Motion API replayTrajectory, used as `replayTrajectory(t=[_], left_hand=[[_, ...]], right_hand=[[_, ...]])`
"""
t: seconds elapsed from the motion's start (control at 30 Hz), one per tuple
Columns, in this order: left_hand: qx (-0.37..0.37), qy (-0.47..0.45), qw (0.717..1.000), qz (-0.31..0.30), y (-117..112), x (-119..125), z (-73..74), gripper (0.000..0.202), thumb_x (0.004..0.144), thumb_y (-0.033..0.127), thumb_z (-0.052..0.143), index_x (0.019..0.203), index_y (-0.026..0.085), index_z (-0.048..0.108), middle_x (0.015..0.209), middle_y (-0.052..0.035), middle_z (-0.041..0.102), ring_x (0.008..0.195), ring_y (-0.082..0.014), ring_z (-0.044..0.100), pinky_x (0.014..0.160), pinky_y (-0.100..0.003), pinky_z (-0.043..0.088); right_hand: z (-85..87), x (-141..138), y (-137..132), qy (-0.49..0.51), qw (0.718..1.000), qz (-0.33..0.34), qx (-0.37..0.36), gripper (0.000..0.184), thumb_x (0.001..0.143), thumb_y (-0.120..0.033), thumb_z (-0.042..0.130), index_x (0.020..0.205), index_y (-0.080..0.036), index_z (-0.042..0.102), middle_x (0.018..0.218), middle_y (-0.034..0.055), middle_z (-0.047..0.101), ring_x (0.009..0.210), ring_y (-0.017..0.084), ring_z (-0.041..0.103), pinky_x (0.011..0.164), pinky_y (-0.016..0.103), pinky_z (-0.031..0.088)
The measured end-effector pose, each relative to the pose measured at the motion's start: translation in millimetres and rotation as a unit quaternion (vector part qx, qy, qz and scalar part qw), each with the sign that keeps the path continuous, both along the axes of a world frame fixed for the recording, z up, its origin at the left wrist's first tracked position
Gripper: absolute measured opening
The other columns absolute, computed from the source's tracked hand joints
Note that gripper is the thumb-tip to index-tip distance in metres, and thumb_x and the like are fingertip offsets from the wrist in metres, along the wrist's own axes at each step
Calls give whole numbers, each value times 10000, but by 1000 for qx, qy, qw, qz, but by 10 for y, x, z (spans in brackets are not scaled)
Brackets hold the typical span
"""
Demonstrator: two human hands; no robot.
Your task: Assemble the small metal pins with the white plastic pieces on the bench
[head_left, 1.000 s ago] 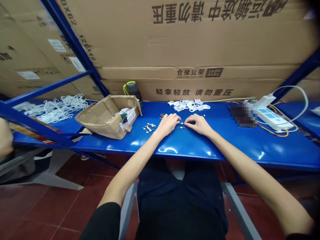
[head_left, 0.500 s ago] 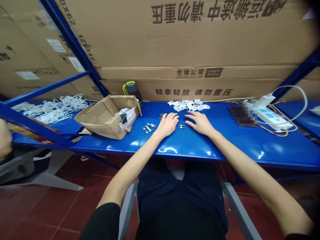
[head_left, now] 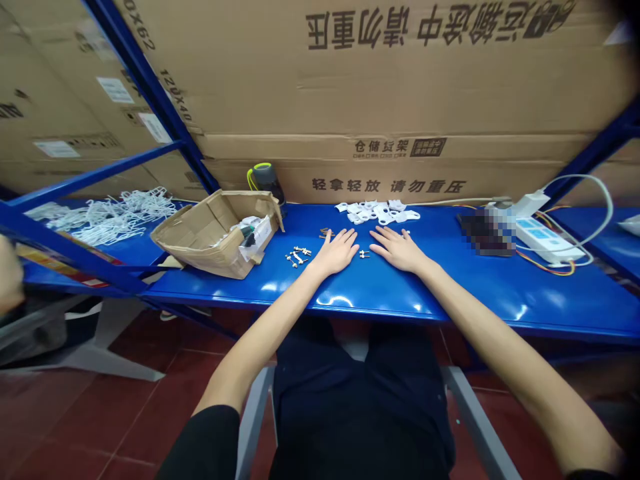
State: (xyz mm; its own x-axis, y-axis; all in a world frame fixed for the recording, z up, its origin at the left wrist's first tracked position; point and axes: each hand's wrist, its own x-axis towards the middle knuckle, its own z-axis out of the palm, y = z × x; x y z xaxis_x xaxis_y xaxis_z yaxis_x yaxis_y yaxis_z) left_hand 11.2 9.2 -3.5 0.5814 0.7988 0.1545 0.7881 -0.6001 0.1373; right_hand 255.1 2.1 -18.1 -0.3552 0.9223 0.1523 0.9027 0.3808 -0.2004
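My left hand lies flat on the blue shelf top, fingers stretched out and holding nothing. My right hand lies flat beside it, also open and empty. A small metal part rests on the shelf between the two hands, touched by neither. A little pile of white plastic pieces lies just beyond my fingertips. Several small metal parts lie left of my left hand, and a few brownish bits sit by its fingertips.
An open cardboard box with bagged items stands at the left, a dark bottle behind it. White hangers are heaped far left. A white power strip with cables lies right. Large cartons form a wall behind. Another person's arm shows at the left edge.
My right hand let go of the small metal part and opened flat on the shelf. My left hand flattened too. The part now lies between them.
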Motion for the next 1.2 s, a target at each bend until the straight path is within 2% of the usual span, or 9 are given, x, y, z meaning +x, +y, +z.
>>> replayTrajectory(t=[0.17, 0.27, 0.4, 0.5, 0.6, 0.8, 1.0, 1.07, 1.2], left_hand=[[35, -5, 999, -3, 14, 0, -9, 519, 1139, 385, 317, 1589, 219, 517, 1691, -117, 461, 1597, -301, 377, 1332, -657, 181], [75, -30, 997, 19, 40, -19, 11, 464, 1130, 338, 328, 1473, 212, 614, 1605, -127, 564, 1519, -296, 473, 1307, -607, 263], [124, -37, 985, 115, 57, -88, 69, 407, 1080, 215, 351, 1322, 145, 671, 1410, -204, 669, 1316, -355, 603, 1103, -543, 455], [145, -22, 970, 196, 37, -144, 95, 337, 1006, 168, 434, 1236, 87, 666, 1289, -262, 677, 1196, -418, 625, 1005, -565, 463], [156, -28, 961, 226, 11, -169, 93, 340, 961, 129, 454, 1244, 76, 633, 1242, -271, 676, 1131, -418, 642, 985, -560, 458], [134, -13, 968, 211, 2, -149, 124, 464, 929, 17, 419, 1360, 94, 573, 1246, -231, 688, 1091, -342, 685, 930, -435, 519], [62, -64, 988, 125, -44, -98, 231, 567, 928, -26, 410, 1456, 153, 511, 1347, -155, 678, 1207, -263, 669, 953, -344, 538], [63, -68, 989, 119, -59, -87, 255, 525, 942, -2, 428, 1431, 159, 531, 1339, -141, 687, 1215, -264, 664, 975, -353, 536], [83, -52, 985, 145, -38, -93, 254, 389, 987, 77, 485, 1358, 150, 576, 1260, -153, 727, 1164, -302, 678, 990, -403, 526]], right_hand=[[27, 36, -9, 8, 999, -7, 33, 616, 1112, -592, 297, 1614, -299, 502, 1708, 111, 443, 1580, 354, 390, 1262, 734, 251], [90, 111, -3, 18, 996, -46, 77, 556, 1117, -502, 317, 1533, -257, 592, 1615, 143, 560, 1479, 364, 502, 1223, 689, 333], [184, 213, -7, 16, 989, -102, 106, 460, 1087, -385, 389, 1347, -205, 722, 1425, 178, 695, 1321, 385, 595, 1083, 607, 449], [212, 243, -24, 13, 987, -113, 116, 401, 1055, -398, 468, 1238, -210, 772, 1348, 177, 723, 1272, 389, 593, 1020, 562, 457], [208, 238, -39, 9, 986, -114, 124, 359, 1032, -421, 523, 1126, -227, 810, 1306, 159, 729, 1231, 382, 585, 990, 543, 441], [207, 231, -45, 10, 986, -104, 133, 349, 1058, -381, 525, 1010, -232, 837, 1250, 151, 746, 1188, 363, 576, 947, 505, 401], [213, 217, -39, -2, 985, -108, 131, 317, 1058, -333, 540, 986, -236, 833, 1202, 134, 760, 1157, 335, 572, 907, 456, 360], [218, 207, -40, -7, 985, -113, 126, 290, 1049, -312, 557, 984, -237, 829, 1190, 125, 764, 1150, 328, 573, 900, 443, 349], [221, 193, -43, -11, 985, -118, 127, 269, 1041, -300, 570, 986, -230, 824, 1169, 124, 770, 1140, 323, 575, 884, 430, 338]])
